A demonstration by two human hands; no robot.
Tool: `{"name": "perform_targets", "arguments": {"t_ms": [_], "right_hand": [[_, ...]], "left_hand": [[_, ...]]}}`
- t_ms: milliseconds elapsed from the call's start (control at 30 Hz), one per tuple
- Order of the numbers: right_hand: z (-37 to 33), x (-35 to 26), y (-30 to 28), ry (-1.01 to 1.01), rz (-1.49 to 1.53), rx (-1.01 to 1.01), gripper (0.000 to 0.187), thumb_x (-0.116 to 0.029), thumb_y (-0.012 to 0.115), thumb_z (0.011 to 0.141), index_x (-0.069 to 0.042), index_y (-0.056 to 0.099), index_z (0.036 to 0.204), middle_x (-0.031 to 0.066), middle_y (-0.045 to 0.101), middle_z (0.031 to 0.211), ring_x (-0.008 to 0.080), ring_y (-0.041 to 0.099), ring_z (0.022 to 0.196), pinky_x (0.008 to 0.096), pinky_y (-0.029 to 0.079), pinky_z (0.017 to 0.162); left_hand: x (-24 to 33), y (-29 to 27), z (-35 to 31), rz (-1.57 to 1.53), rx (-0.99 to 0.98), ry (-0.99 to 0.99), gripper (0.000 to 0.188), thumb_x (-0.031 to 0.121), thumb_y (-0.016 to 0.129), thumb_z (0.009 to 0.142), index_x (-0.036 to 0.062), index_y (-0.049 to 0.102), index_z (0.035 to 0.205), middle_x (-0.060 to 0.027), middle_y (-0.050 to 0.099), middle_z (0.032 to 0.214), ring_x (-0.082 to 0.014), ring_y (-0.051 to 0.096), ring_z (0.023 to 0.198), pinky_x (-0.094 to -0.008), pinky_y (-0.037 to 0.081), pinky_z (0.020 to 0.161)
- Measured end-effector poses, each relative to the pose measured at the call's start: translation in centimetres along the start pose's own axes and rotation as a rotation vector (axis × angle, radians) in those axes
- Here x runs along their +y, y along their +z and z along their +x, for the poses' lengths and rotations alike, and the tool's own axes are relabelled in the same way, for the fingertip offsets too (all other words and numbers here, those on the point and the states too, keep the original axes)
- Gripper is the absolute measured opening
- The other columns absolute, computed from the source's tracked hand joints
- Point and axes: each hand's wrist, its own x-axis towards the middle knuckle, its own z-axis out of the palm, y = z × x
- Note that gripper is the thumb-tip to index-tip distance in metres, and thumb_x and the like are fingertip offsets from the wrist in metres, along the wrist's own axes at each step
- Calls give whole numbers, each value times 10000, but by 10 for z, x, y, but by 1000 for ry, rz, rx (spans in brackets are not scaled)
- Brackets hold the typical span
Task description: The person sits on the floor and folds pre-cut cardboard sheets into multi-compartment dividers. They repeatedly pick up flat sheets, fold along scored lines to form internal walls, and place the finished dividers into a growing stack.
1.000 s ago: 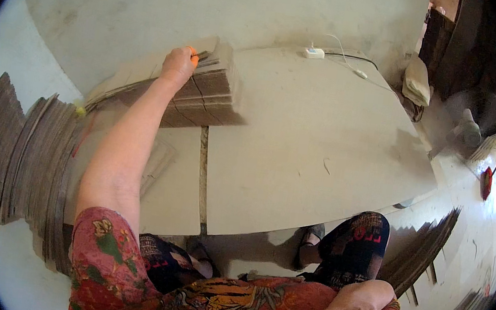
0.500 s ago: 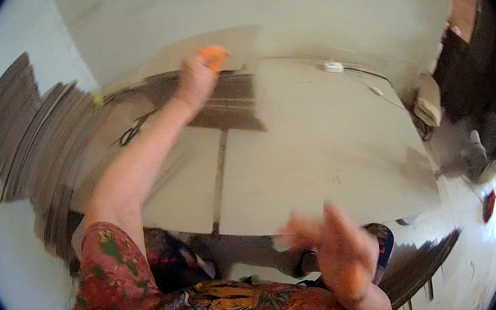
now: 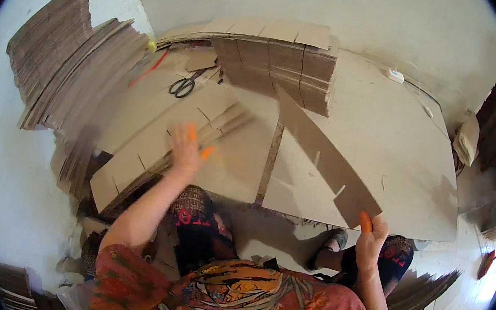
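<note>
My right hand, thumb in an orange finger cover, pinches the near end of a long slotted cardboard strip. The strip slants away over the table, its far end by a tall stack of slotted cardboard strips. On the left, my left hand lies over a low, fanned pile of slotted strips. Its fingers look spread, with orange covers on the fingertips, slightly blurred. Whether it presses on the pile I cannot tell.
Black-handled scissors lie left of the tall stack, beside a thin red stick. Large cardboard piles stand left of the table. A white power strip with a cable sits at the back right.
My left hand has come back from the far side of the table to the near-left pile. My right hand, blurred with no strip visible before, now grips a cardboard strip. The view has shifted.
</note>
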Motion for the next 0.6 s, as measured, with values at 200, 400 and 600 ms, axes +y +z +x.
{"name": "perform_targets", "arguments": {"t_ms": [200, 400, 600], "right_hand": [[-3, 6, 16, -5, -51, -119, 134, -43, 577, 821, 16, 621, 933, 127, 608, 671, 109, 531, 606, 296, 437, 563], [-4, -7, 20, 47, -130, -194, 163, -53, 574, 833, 9, 621, 977, 154, 637, 708, 131, 576, 616, 287, 454, 580], [-8, -12, 10, -112, -134, -126, 122, -33, 577, 829, 9, 619, 935, 160, 619, 682, 138, 560, 570, 273, 438, 540]], "left_hand": [[-21, -29, 42, 464, -125, 51, 542, 370, 623, 790, -62, 521, 1100, -234, 503, 1168, -360, 460, 1124, -421, 404, 907], [-23, -36, 54, 296, -195, -31, 186, 204, 564, 820, 32, 598, 882, -182, 604, 896, -352, 583, 865, -428, 482, 729], [31, -73, 61, 251, -335, 173, 126, 140, 524, 812, 24, 566, 836, -195, 607, 817, -362, 596, 765, -453, 469, 670]]}}
